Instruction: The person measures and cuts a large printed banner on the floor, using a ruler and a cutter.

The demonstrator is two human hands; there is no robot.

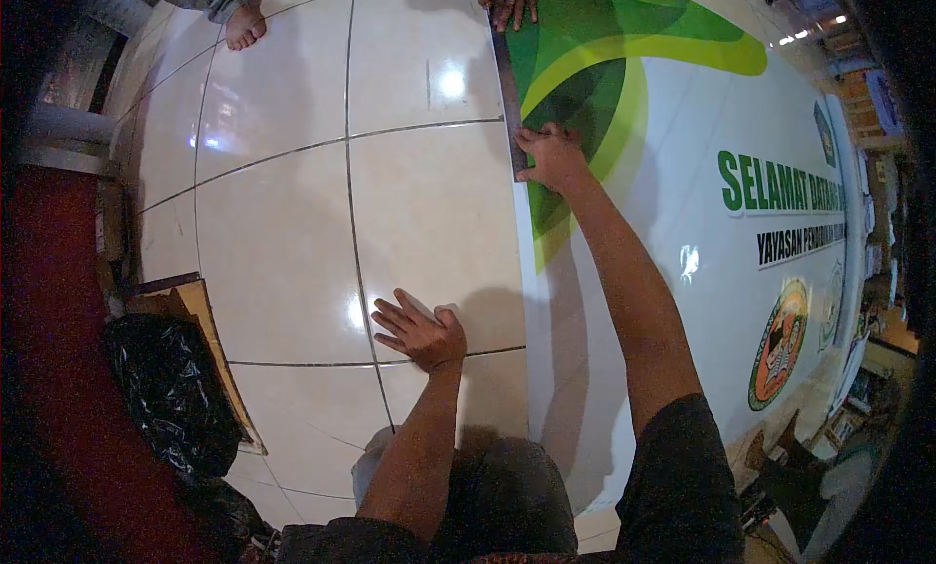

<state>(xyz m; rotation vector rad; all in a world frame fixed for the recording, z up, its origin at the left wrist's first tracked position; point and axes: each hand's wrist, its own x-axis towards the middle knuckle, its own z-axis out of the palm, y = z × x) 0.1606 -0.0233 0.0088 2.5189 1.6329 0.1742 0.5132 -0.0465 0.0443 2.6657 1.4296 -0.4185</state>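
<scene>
A large printed banner (pixel 673 262) with green shapes and lettering lies on the tiled floor at the right. Along its left edge runs a dark, straight strip (pixel 508 96). My right hand (pixel 553 158) is at the lower end of this strip, with fingers bent over it and the banner's edge. Flat on the tiles, fingers spread and holding nothing, is my left hand (pixel 421 336). At the strip's upper end, another person's hands (pixel 511 0) rest on the banner's corner.
A black plastic bag (pixel 174 393) sits by an open cardboard box (pixel 216 345) at the left. Another person's bare foot (pixel 245 27) is at the top left. Tiled floor (pixel 273 242) lies left of the banner. Assorted items line the far right.
</scene>
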